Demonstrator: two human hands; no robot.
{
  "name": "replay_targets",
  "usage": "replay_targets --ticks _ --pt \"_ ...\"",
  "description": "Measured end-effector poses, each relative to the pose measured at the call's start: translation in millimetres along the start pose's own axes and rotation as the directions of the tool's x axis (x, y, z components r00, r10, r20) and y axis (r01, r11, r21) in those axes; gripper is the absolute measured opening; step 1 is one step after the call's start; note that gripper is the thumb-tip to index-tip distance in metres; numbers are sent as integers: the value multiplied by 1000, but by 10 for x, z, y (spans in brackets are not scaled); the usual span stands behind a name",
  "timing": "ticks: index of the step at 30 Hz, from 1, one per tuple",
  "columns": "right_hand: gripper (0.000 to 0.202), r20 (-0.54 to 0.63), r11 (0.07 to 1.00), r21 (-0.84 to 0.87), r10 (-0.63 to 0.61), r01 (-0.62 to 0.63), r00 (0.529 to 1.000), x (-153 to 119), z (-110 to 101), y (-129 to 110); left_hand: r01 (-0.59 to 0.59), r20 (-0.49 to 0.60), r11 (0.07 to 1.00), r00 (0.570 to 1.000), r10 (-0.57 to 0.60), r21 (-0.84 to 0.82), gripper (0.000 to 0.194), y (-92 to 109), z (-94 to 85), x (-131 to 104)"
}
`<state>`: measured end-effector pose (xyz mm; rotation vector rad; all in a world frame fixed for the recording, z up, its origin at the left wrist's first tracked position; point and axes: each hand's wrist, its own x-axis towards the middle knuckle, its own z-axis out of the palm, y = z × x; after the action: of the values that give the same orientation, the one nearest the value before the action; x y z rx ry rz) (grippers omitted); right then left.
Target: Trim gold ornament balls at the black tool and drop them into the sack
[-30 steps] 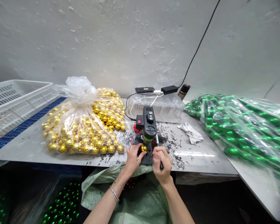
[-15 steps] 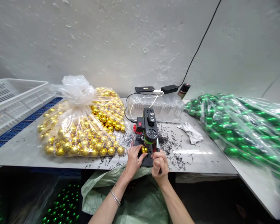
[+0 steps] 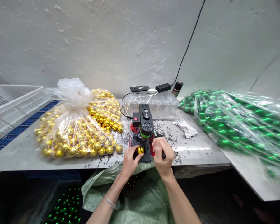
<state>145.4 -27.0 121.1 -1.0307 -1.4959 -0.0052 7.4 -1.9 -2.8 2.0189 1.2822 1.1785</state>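
Observation:
A shiny gold ball [image 3: 140, 150] is pinched between the thumb and fingers of my left hand [image 3: 130, 159], just in front of a small black bench press [image 3: 146, 119]. Its top bears a small dark mark or opening. Around the black lever handle [image 3: 163, 154] at the press's right side, my right hand [image 3: 162, 153] is closed. The press has a red switch on its left and a green ring under its head. Below the ball lies the press's black base plate [image 3: 147, 156].
A clear bag of gold balls [image 3: 77, 137] sits left, a bag of green balls [image 3: 238, 121] right. Behind the press is a clear plastic box [image 3: 163, 107] bearing a power adapter [image 3: 163, 87]. White gloves [image 3: 186, 128] and black scraps lie nearby. A green sack [image 3: 140, 199] hangs at the table's front edge.
My left hand has drawn the gold ball forward, away from the press head. My right hand has moved up with the lever handle. The whole view has shifted slightly.

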Motion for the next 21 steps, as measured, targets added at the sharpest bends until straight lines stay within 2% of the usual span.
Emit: replay_targets --ticks 2,5,7,9,11,12,14,15,16,18,21 --pt "26 12 1000 7 8 -8 1000 29 -16 -33 -72 75 997 995 70 25 38 31 -91 -250" --pt "26 15 1000 14 -14 14 1000 -33 -5 -3 -196 247 979 953 178 49 57 44 -188 -596" --pt "26 9 999 22 -35 35 999 -90 14 32 -239 273 969 938 213 67 68 30 -246 -625" --pt "26 6 998 29 -56 55 998 -125 30 58 -208 185 969 966 181 136 56 1 -337 -405" --pt "26 6 997 30 -68 68 998 -136 38 71 -88 45 958 996 79 273 35 -46 -468 25" --pt "26 7 997 30 -72 72 997 -136 40 76 -14 7 933 1000 13 359 32 -77 -539 280" --pt "26 6 997 30 -77 77 997 -135 41 83 152 15 830 982 -189 537 29 -156 -658 773" --pt "26 4 997 30 -77 77 997 -136 41 88 186 61 782 959 -275 595 28 -200 -695 978" --pt "26 2 997 30 -77 77 997 -139 42 93 191 82 776 951 -297 601 25 -242 -713 1143" --pt "26 0 997 33 -74 74 997 -148 44 101 199 122 777 935 -333 598 22 -310 -702 1340" --pt "26 -4 996 45 -77 77 997 -160 49 105 227 135 796 924 -359 561 20 -347 -640 1367"
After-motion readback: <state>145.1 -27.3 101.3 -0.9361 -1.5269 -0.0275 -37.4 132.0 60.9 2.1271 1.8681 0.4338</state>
